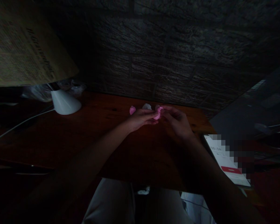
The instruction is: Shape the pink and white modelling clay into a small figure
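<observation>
Both my hands meet over the wooden table near the wall, in dim light. My left hand (142, 119) grips a small pink piece (156, 116) between thumb and fingers; it looks soft and lumpy, but its kind is not clear. From the other side, the fingertips of my right hand (177, 120) pinch the edge of the same piece. Another pink piece (132, 109) lies on the table just left of my left hand. Behind my fingers a whitish crumpled thing (147, 106) shows in part.
A lamp with a white base (65, 102) and a printed shade (30, 46) stands at the left, its cable trailing left. Clear plastic (37, 92) lies behind it. A tablet-like screen (218, 152) is at the right edge. The stone wall (142, 62) bounds the wooden table (95, 107).
</observation>
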